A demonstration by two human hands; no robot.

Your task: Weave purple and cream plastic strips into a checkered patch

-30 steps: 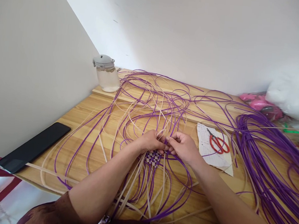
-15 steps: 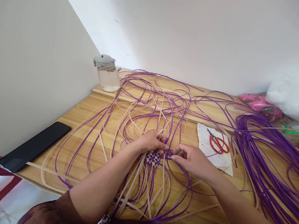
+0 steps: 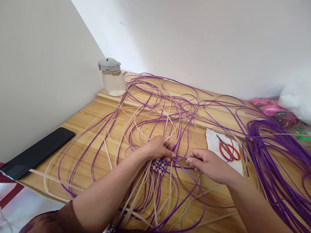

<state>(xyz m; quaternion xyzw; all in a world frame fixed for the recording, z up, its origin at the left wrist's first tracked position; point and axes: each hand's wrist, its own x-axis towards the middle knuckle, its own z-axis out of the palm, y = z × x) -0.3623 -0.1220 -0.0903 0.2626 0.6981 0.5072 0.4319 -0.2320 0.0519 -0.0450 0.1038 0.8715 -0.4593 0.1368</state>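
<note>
A small checkered piece of weaving (image 3: 158,166) in purple and beige lies on the table, with long loose strips fanning out on all sides. My left hand (image 3: 161,148) is closed on the far edge of this weaving, thumb and fingers pinching it and covering that part. To its right, my right hand (image 3: 202,162) pinches a purple strip (image 3: 181,157) between thumb and forefinger. That strip runs taut from the weaving's edge to my right fingertips. Other purple and beige strips loop below both hands.
Red-handled scissors (image 3: 229,152) rest on a written paper sheet (image 3: 211,137) at the right. A thick purple strip bundle (image 3: 274,156) lies beyond. A lidded jar (image 3: 112,82) stands at the back left, a black phone (image 3: 39,151) near the left edge. Plastic bags (image 3: 303,107) sit back right.
My right hand has moved a little to the right, away from the weaving, drawing the purple strip out straight. My left hand keeps its place on the weaving.
</note>
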